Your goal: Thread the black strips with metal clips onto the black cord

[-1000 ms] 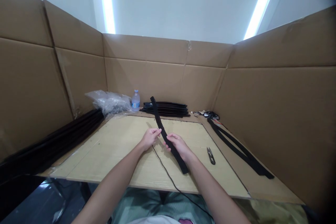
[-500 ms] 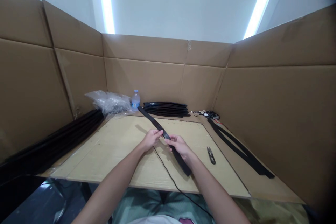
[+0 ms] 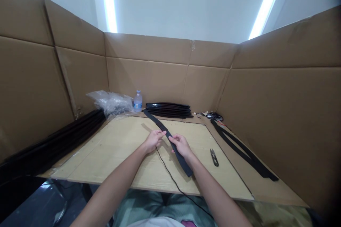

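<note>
A long flat black strip (image 3: 182, 163) is held slantwise over the table, its far end toward the back and its near end toward me. My left hand (image 3: 153, 139) pinches its left edge near the middle, just below a ridged, gathered section. Closer to me, my right hand (image 3: 182, 146) grips the strip with the thumb on top and the fingers beneath. A thin black cord (image 3: 170, 175) hangs from near my left hand and runs over the table edge; where it starts is hidden.
Thread snips (image 3: 214, 158) lie at the right. Beyond them rests a folded black strip (image 3: 243, 149). At the back are a plastic bag (image 3: 113, 103), a water bottle (image 3: 137, 101), stacked black strips (image 3: 168, 110) and tangled wires (image 3: 213, 115). Black lengths (image 3: 61, 138) line the left; cardboard walls (image 3: 149, 72) enclose the table.
The strip has swung slightly, its far end moving right and its near end a little left. Both hands keep their hold, with the right fingers slightly shifted.
</note>
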A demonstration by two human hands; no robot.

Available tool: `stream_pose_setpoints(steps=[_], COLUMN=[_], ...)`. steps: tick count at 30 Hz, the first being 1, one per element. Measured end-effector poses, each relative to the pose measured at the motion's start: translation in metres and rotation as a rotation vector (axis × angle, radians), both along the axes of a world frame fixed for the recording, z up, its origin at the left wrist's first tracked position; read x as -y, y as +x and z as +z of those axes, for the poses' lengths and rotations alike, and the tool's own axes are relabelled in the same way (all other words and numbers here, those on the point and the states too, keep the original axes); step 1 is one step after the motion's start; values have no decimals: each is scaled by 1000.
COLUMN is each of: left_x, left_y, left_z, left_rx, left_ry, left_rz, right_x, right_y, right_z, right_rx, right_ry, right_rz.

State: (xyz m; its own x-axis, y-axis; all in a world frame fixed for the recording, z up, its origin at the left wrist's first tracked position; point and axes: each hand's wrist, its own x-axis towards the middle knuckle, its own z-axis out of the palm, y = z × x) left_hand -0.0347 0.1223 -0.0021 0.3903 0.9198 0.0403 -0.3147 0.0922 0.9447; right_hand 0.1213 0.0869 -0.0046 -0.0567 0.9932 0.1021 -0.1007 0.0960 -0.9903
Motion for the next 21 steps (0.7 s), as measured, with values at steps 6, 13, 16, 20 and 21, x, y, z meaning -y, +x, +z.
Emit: stream_pose_setpoints(steps=[6, 13, 16, 20, 21], left_x=[5, 8, 6, 5, 5], left_y=[3, 6, 4, 6, 6], left_z=[0, -2, -3, -4, -4], left_rx=[-69, -118, -135, -137, -134], left_ry=[81, 134, 130, 112, 111], left_rz=[-71, -158, -163, -96, -75], right_x=[6, -3, -6, -5, -4], right_y=[-4, -2, 0, 2, 2], right_z=[6, 4, 3, 7, 8], right_rx=[-81, -145, -153, -126, -114], right_ry=[-52, -57, -83, -155, -169], right_rz=[122, 153, 175, 173, 165])
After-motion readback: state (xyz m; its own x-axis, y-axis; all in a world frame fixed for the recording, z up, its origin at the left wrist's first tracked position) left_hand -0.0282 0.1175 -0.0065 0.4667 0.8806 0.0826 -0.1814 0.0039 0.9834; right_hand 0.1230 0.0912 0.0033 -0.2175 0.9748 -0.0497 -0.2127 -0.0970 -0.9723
